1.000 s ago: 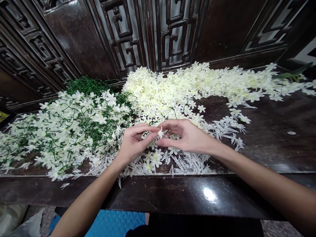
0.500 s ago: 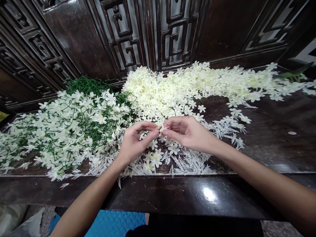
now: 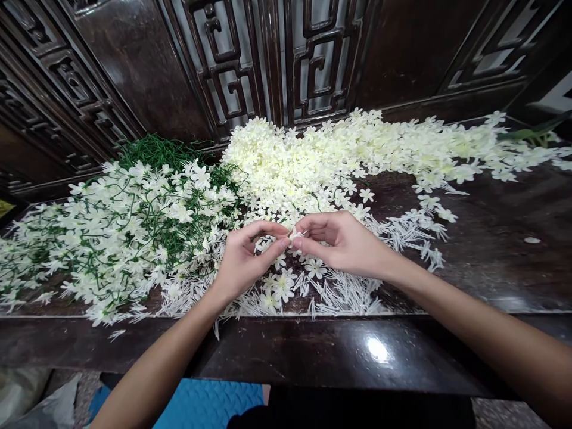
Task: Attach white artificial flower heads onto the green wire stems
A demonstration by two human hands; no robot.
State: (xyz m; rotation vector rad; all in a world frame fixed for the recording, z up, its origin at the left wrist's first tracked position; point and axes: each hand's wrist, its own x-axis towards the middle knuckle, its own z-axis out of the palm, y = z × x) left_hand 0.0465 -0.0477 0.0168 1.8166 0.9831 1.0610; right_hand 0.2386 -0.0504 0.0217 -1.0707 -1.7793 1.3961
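A small white artificial flower (image 3: 294,235) is pinched between the fingertips of both hands, above the front middle of the dark wooden bench (image 3: 500,262). My left hand (image 3: 248,253) closes thumb and forefinger on its left side. From the right, my right hand (image 3: 342,244) pinches it too; the fingertips nearly meet and hide part of the flower. Below the hands lie loose white blossoms (image 3: 282,287) and a scatter of thin white stamen-like sticks (image 3: 346,295). Left of my left hand spreads a heap of white flowers on green stems (image 3: 134,220).
Cream-yellow blossoms (image 3: 286,161) form a long pile at the back, stretching right. A tangle of bare green stems (image 3: 156,152) sits behind the left heap. Carved wooden panelling (image 3: 322,59) closes off the back. Below the bench's front edge is a blue textured mat (image 3: 210,405).
My right hand has closed its thumb and fingers onto the flower, which it was reaching toward a second ago. My left hand keeps its pinch. The view has shifted very slightly.
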